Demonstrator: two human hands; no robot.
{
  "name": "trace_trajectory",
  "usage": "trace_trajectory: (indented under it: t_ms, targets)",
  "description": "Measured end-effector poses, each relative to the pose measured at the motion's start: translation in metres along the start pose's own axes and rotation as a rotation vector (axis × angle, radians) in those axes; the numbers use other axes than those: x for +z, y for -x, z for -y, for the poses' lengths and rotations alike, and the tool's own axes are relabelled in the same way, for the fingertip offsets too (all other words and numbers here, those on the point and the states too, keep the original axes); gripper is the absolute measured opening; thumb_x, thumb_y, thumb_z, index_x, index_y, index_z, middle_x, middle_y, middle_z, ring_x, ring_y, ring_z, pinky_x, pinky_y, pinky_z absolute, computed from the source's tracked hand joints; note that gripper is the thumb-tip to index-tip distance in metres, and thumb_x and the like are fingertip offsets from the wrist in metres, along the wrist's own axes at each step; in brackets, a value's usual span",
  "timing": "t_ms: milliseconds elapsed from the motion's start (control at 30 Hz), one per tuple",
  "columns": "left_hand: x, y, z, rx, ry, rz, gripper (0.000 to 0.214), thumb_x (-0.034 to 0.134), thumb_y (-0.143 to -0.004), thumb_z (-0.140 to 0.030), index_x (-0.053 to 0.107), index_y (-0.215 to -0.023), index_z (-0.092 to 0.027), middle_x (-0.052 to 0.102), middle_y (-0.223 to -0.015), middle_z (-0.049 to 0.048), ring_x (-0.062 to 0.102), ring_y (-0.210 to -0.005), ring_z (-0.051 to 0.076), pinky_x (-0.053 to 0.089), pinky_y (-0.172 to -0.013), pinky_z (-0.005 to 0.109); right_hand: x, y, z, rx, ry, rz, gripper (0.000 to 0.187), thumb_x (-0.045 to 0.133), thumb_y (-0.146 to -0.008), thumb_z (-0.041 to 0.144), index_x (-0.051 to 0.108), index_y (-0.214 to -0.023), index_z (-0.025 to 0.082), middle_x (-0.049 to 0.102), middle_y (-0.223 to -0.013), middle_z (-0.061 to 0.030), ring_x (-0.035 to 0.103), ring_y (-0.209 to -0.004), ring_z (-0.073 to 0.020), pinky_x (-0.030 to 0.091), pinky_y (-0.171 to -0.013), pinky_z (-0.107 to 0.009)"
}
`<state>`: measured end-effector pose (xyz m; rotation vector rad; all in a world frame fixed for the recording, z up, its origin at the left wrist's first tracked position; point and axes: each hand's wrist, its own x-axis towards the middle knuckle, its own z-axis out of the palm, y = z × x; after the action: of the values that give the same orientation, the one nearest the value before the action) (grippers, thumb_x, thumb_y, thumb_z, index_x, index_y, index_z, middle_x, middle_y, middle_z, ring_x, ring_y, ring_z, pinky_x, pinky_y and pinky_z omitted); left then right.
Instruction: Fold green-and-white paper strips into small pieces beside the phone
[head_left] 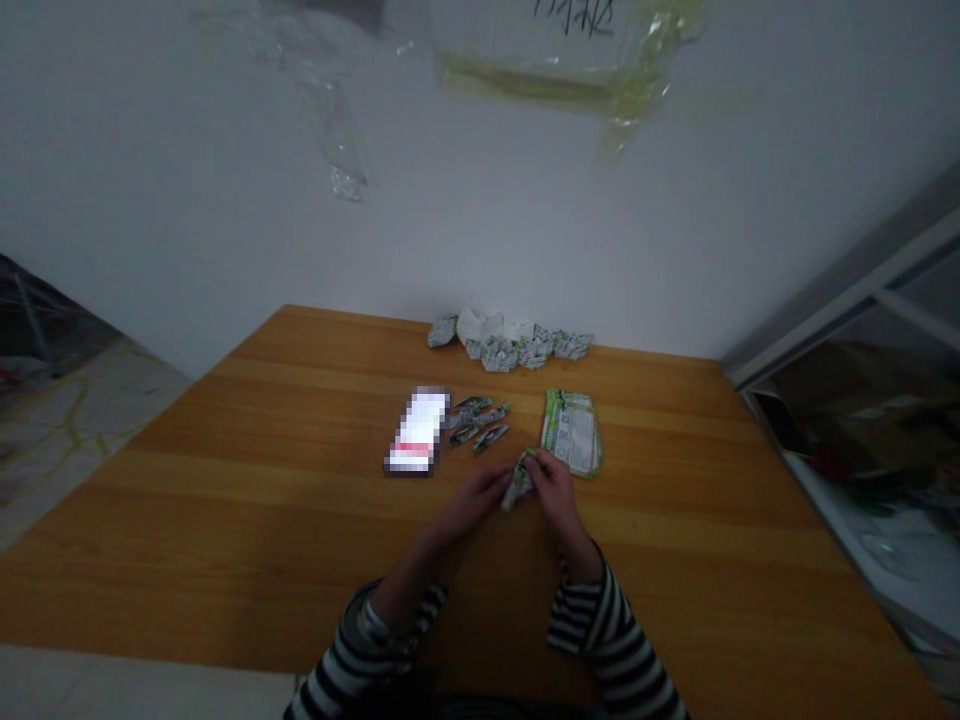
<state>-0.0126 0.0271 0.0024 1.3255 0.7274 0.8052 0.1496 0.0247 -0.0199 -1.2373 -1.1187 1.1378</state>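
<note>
Between my two hands is a partly folded piece of printed paper (517, 484), green and white, tapering toward me. My left hand (480, 497) grips its left side with the fingers closed. On the other side my right hand (553, 488) pinches its upper right edge. Just beyond lie several small folded paper pieces (480, 420) in a loose group. To the right, close to my right hand, rests a fanned stack of green-and-white printed sheets (572, 430). The fingertips are partly hidden by the paper.
A phone (418, 430) with a lit, blurred screen lies left of the folded pieces. Several crumpled or folded printed papers (517, 345) line the wall side of the wooden table (300, 400). The white wall (480, 220) carries peeling tape (525, 85). A glass-fronted frame (825, 330) stands at right.
</note>
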Motion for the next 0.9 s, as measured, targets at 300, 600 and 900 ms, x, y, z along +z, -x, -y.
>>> trace_trajectory:
  t_ms: [300, 600, 900]
  targets:
    - [-0.003, -0.007, 0.024, 0.133, -0.077, -0.234, 0.041, 0.064, -0.077, -0.017, 0.063, -0.119, -0.018, 0.071, -0.111, 0.0107, 0.068, -0.099, 0.025, 0.053, -0.091, 0.043, 0.024, 0.012, -0.007, -0.252, 0.072, 0.156, 0.040, 0.054, -0.091, 0.040, 0.056, -0.128, 0.026, 0.061, -0.127, -0.0081, 0.057, -0.119, -0.0233, 0.044, -0.102, -0.041]
    - [-0.011, -0.007, 0.023, 0.273, -0.416, -0.504, 0.032, 0.054, -0.074, -0.006, 0.073, -0.096, -0.018, 0.074, -0.103, 0.0091, 0.067, -0.097, 0.024, 0.053, -0.089, 0.041, 0.026, 0.015, 0.003, -0.374, 0.352, -0.170, 0.037, 0.059, -0.082, 0.018, 0.067, -0.118, 0.025, 0.061, -0.105, -0.0076, 0.058, -0.100, -0.0227, 0.049, -0.091, -0.039]
    - [-0.006, -0.007, 0.016, 0.198, -0.133, -0.463, 0.027, 0.058, -0.081, -0.018, 0.075, -0.102, -0.021, 0.069, -0.120, 0.0089, 0.063, -0.115, 0.026, 0.045, -0.103, 0.048, 0.027, 0.016, 0.006, -0.408, 0.057, -0.196, 0.024, 0.056, -0.080, 0.012, 0.077, -0.083, 0.023, 0.060, -0.092, -0.0054, 0.059, -0.089, -0.0192, 0.050, -0.076, -0.030]
